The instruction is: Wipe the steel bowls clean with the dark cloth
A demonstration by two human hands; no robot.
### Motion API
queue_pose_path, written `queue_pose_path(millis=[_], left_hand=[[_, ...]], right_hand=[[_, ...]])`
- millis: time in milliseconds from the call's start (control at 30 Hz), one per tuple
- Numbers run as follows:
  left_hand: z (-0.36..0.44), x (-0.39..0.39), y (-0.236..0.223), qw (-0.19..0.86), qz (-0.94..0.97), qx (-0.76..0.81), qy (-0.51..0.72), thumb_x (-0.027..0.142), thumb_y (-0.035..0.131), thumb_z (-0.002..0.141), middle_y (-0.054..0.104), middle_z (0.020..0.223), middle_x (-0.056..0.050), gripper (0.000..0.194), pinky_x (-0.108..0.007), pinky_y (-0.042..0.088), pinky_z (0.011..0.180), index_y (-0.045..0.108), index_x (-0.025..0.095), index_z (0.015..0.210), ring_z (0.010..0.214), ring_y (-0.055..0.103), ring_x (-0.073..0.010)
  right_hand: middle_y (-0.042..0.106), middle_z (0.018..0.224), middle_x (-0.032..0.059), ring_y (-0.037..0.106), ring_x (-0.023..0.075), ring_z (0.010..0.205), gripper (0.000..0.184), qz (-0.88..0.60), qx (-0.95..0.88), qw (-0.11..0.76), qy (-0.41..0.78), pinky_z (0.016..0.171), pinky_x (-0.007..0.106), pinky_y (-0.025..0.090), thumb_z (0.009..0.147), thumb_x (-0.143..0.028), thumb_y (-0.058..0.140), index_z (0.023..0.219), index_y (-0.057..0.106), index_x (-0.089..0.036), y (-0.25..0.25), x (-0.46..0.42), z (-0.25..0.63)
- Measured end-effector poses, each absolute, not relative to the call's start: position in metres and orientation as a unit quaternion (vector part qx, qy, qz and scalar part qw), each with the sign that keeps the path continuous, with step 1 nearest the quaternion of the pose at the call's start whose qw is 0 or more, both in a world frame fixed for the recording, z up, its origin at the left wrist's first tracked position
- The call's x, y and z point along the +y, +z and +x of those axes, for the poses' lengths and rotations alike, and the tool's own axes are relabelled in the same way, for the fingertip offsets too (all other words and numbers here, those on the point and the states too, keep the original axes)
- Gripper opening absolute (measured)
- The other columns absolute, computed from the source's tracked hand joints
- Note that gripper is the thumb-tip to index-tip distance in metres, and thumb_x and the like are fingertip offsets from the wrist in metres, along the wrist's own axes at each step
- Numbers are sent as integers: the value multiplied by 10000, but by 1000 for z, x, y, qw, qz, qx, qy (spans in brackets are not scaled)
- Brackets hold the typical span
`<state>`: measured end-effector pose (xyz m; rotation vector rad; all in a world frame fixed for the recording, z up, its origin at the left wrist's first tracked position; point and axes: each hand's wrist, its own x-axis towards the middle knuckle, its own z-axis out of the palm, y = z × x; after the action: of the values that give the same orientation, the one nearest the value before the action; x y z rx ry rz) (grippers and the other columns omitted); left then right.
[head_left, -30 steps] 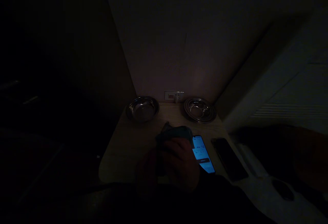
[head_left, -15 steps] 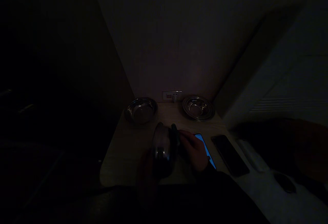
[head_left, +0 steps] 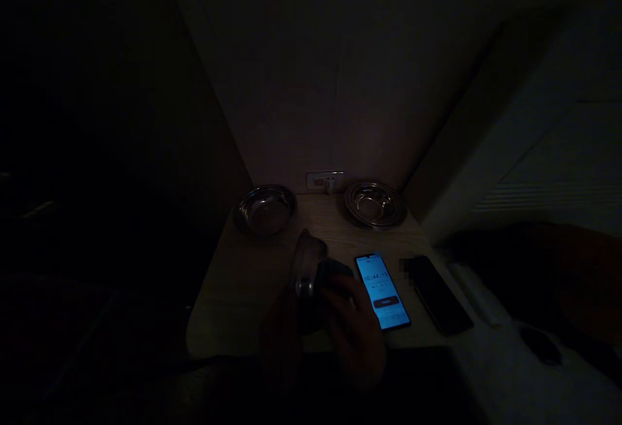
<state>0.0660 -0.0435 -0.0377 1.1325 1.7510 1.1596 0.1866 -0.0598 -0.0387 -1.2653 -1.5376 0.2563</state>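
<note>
A shiny metal bowl (head_left: 307, 258) is tilted on its side above the front of the small wooden table (head_left: 228, 289). My left hand (head_left: 279, 331), very dim, grips the bowl's near left side. Closed around a dark cloth (head_left: 335, 268), my right hand (head_left: 357, 328) presses it against the outside of the bowl. Darkness hides the bowl's lower part and most of my left fingers.
Another metal bowl (head_left: 266, 212) stands at the back left, and stacked metal bowls (head_left: 375, 206) at the back right. A lit phone (head_left: 386, 289) showing a timer lies beside a dark phone (head_left: 442, 298). A wall socket (head_left: 324, 181) holds a plug.
My right hand has moved left and down with the cloth over the bowl's outer side, uncovering the lit phone. The bowl stays tilted in my left hand.
</note>
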Motion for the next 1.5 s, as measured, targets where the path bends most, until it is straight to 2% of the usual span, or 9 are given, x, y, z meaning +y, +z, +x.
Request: queue_pose_path(millis=[100,233,367,467,633,867,1000,1100,1500], left_hand=[[66,-48,-51,319,457,687,467,584,482,741,689,795,-112,448,-331,520,644,681,183,769,768,636,-237],[69,-53,-58,334,471,673,462,529,455,791,693,853,-107,426,-337,527,667,699,183,840,797,643,-231],[67,-57,-59,324,471,675,466,538,482,769,691,907,-114,422,-376,515,766,699,184,847,914,623,-261],[64,-57,-61,320,468,679,467,552,546,712,693,913,-112,413,-383,505,802,699,186,827,943,613,-274],[63,-54,-68,352,440,680,469,560,463,763,697,856,-102,451,-326,534,664,688,174,832,804,643,-235],[63,-55,-60,374,461,661,459,524,497,783,690,874,-94,403,-330,517,697,688,174,844,828,634,-235],[66,-52,-54,373,464,660,459,474,489,835,660,921,-68,364,-341,498,770,642,150,896,842,614,-168],[67,-50,-52,381,465,656,457,434,458,869,643,899,-48,342,-321,501,738,618,136,922,786,605,-130],[69,-51,-41,384,467,639,476,355,484,869,584,1076,-72,299,-354,497,787,572,152,1070,914,579,-168]], right_hand=[[582,1125,92,528,235,1038,317,-514,-702,491,51,822,400,501,843,-145,532,1135,602,-247,-29,-51,193],[613,1073,95,530,228,973,249,-515,-721,461,46,806,394,490,851,-164,525,1077,624,-200,-13,-32,202],[631,1077,65,498,240,1003,244,-487,-762,427,21,795,403,473,851,-189,518,1063,632,-236,-9,-30,201],[636,1066,55,507,225,979,231,-476,-765,433,29,799,393,466,852,-178,510,1034,640,-233,-7,-26,202],[640,1044,73,511,231,973,215,-471,-768,429,56,808,406,458,853,-180,497,1001,652,-198,0,-13,208],[644,1027,77,520,228,955,218,-463,-775,427,53,797,405,448,839,-171,500,996,651,-191,-1,-11,210],[649,1040,57,506,229,986,213,-409,-805,430,25,807,407,431,834,-190,515,995,651,-217,-2,-14,204],[652,1034,62,516,231,964,206,-438,-790,428,33,810,411,429,841,-189,509,988,653,-202,0,-9,200],[651,1041,57,513,230,995,220,-425,-807,406,48,808,401,433,837,-199,500,997,651,-218,4,-3,200]])
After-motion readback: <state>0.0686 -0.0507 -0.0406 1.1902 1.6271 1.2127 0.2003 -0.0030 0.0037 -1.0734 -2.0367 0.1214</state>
